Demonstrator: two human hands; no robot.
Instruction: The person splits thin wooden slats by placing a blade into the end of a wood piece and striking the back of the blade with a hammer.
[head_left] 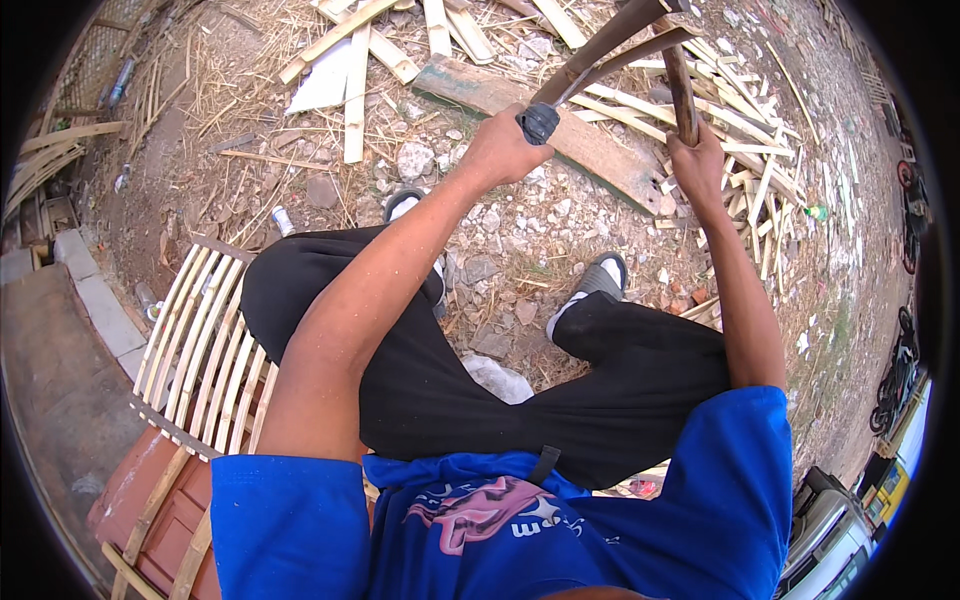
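Observation:
My left hand (500, 150) is closed around the black-wrapped handle (538, 123) of a tool that looks like a knife. Its thin metal part shows only briefly beside brown bamboo lengths (610, 45), which run up past the top edge. Off to the right, my right hand (697, 165) grips a brown bamboo strip (682, 95) that stands nearly upright and meets the other lengths near the top. How these pieces join is cut off there. Below both hands a worn wooden plank (560, 135) lies slantwise on the stony ground.
Split pale bamboo strips (750, 150) are heaped at the right, with more strips (355, 95) at the upper left. A slatted bamboo panel (205, 340) rests by my left knee. Motorcycles (890, 385) and a vehicle (830, 540) stand at the far right.

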